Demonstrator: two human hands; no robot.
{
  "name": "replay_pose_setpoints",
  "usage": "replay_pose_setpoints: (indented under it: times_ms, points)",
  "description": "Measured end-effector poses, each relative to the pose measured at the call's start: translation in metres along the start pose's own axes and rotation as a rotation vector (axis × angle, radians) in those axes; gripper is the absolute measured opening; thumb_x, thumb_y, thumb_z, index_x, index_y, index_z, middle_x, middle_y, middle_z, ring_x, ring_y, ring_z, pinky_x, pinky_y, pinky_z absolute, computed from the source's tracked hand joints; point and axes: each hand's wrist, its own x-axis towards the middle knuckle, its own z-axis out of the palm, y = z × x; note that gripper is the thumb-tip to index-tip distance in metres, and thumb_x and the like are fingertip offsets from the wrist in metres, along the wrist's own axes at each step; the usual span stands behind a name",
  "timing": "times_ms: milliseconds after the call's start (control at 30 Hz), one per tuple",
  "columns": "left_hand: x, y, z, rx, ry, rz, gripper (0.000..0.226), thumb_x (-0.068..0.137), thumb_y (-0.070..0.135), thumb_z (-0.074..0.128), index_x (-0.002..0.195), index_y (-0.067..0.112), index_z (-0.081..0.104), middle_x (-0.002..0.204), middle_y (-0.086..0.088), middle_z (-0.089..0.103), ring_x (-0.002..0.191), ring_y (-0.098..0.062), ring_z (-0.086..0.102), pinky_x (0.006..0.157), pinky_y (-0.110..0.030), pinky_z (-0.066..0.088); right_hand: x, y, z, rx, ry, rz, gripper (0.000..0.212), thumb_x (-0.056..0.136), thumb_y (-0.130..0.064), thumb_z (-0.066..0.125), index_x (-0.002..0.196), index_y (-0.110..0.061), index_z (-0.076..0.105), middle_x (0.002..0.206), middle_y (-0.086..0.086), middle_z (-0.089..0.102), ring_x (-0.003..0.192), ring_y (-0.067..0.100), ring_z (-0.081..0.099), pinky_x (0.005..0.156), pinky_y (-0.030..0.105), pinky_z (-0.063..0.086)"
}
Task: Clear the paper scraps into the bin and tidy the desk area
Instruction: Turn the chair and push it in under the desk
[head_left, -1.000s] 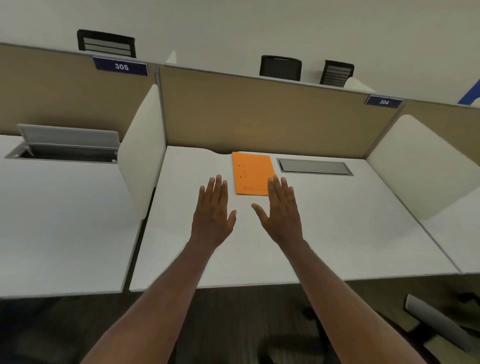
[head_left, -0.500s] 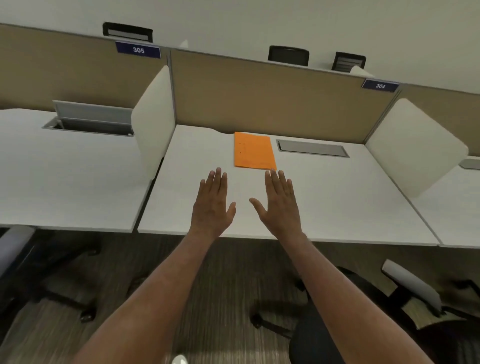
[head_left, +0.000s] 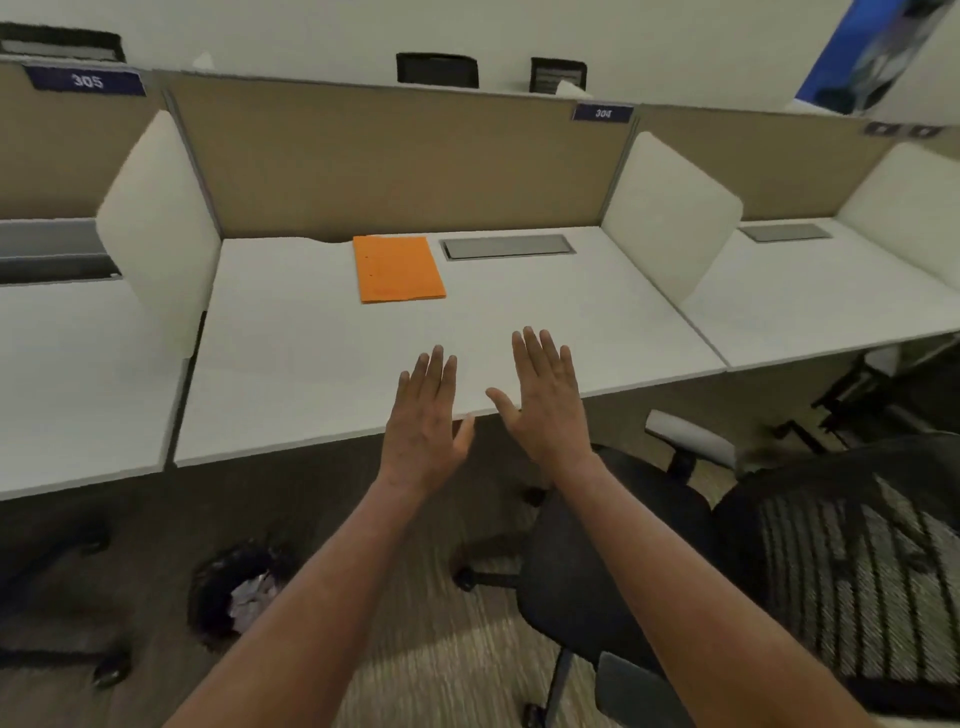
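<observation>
Orange folder (head_left: 398, 268) flat on white bench (head_left: 291, 364), beyond and slightly left of both hands, long axis running away toward tan partition (head_left: 395, 156). Left hand (head_left: 426, 426) and right hand (head_left: 545, 400) side by side over near bench edge, palms down, fingers spread, holding nothing. Dark bin (head_left: 234, 592) with crumpled paper scraps (head_left: 254, 597) on carpet below left forearm. Black mesh chair (head_left: 779, 571) right of right arm.
</observation>
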Motion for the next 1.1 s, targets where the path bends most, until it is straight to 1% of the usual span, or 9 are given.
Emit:
replay_pose_setpoints:
  times_ms: [167,267,333,500,600,700,867,1000,1100]
  points:
    - [-0.009,0.053,0.032,-0.059,-0.057,0.145,0.085,0.096,0.047,0.047,0.158,0.015,-0.002,0.167,-0.008,-0.012,0.154,-0.025,-0.010,0.125,-0.050,0.013,-0.055,0.061,-0.020,-0.069,-0.020,0.126,0.082,0.100,-0.055,0.037,0.159,-0.015,-0.003,0.168,0.006,-0.007,0.155,0.023,-0.011,0.126,0.048,0.001]
    - [-0.024,0.090,0.054,-0.097,-0.100,0.225,0.083,0.095,0.047,0.048,0.158,0.014,0.005,0.168,-0.011,-0.003,0.155,-0.027,-0.003,0.125,-0.050,0.016,-0.094,0.107,-0.040,-0.112,-0.013,0.207,0.081,0.099,-0.051,0.044,0.159,-0.012,0.006,0.168,0.008,0.005,0.155,0.024,-0.002,0.126,0.049,0.005]
    - [-0.037,0.120,0.071,-0.121,-0.137,0.280,0.083,0.093,0.048,0.049,0.157,0.015,0.008,0.167,-0.011,0.004,0.155,-0.027,0.003,0.124,-0.049,0.018,-0.123,0.147,-0.054,-0.157,-0.018,0.256,0.080,0.097,-0.046,0.050,0.159,-0.011,0.011,0.168,0.008,0.010,0.155,0.024,0.002,0.126,0.049,0.008]
    - [-0.062,0.182,0.118,-0.163,-0.243,0.399,0.083,0.094,0.047,0.050,0.158,0.015,0.008,0.167,-0.011,0.005,0.155,-0.027,0.004,0.124,-0.049,0.018,-0.192,0.255,-0.098,-0.348,-0.073,0.278,0.082,0.093,-0.032,0.060,0.158,-0.011,0.014,0.167,0.010,0.014,0.155,0.026,0.006,0.126,0.049,0.009]
    - [-0.083,0.221,0.154,-0.180,-0.330,0.425,0.082,0.094,0.047,0.048,0.158,0.013,0.009,0.167,-0.012,0.007,0.155,-0.027,0.004,0.125,-0.048,0.017,-0.227,0.328,-0.127,-0.446,-0.125,0.231,0.080,0.090,-0.021,0.062,0.157,-0.010,0.020,0.165,0.013,0.021,0.154,0.029,0.013,0.125,0.051,0.012]
    - [-0.117,0.257,0.201,-0.197,-0.456,0.459,0.082,0.094,0.050,0.045,0.158,0.011,0.011,0.167,-0.012,0.010,0.154,-0.028,0.008,0.124,-0.047,0.018,-0.254,0.400,-0.142,-0.546,-0.236,0.125,0.076,0.090,-0.018,0.062,0.155,-0.009,0.024,0.162,0.016,0.027,0.152,0.034,0.020,0.123,0.053,0.015]
    - [-0.184,0.300,0.281,-0.183,-0.724,0.546,0.098,0.087,0.070,0.041,0.158,0.015,0.002,0.168,-0.007,0.002,0.155,-0.025,0.001,0.125,-0.043,0.003,-0.292,0.501,-0.153,-0.656,-0.370,-0.079,0.085,0.074,0.000,0.066,0.152,-0.009,0.033,0.157,0.019,0.036,0.146,0.039,0.032,0.117,0.057,0.027]
    - [-0.215,0.315,0.320,-0.119,-0.920,0.597,0.121,0.071,0.085,0.045,0.157,0.016,-0.003,0.168,-0.006,-0.002,0.155,-0.024,-0.002,0.125,-0.045,0.001,-0.315,0.559,-0.153,-0.729,-0.578,-0.232,0.110,0.065,0.014,0.058,0.159,-0.025,0.014,0.165,0.010,0.020,0.152,0.032,0.019,0.118,0.054,0.028]
    - [-0.223,0.321,0.338,-0.066,-1.016,0.622,0.127,0.067,0.082,0.057,0.158,0.017,-0.004,0.168,-0.004,-0.001,0.154,-0.025,0.001,0.124,-0.048,0.004,-0.326,0.589,-0.144,-0.757,-0.663,-0.321,0.123,0.061,0.010,0.064,0.159,-0.030,0.003,0.168,0.004,0.005,0.154,0.028,0.009,0.119,0.051,0.027]
